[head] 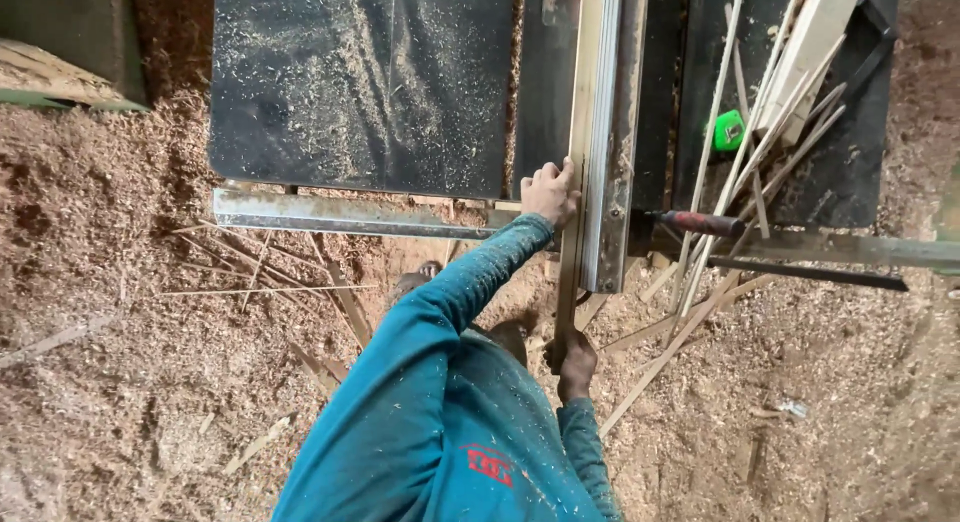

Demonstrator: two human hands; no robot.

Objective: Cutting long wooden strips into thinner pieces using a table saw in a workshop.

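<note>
Long pale wooden strip (566, 282) against metal fence (607, 132), mostly off dusty black saw table (360, 82); left hand (550, 193) pressing at twelve o'clock, right hand (576, 365) clenched on six o'clock end.

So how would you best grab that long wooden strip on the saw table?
Grip the strip in two places, as the hands do: left hand pressing its side toward the fence, right hand around the overhanging near end. It is long, thin and would likely flex otherwise.

Dark saw table (360, 82) with sawdust, wood strips (790, 92), green tape measure (728, 130).
</note>
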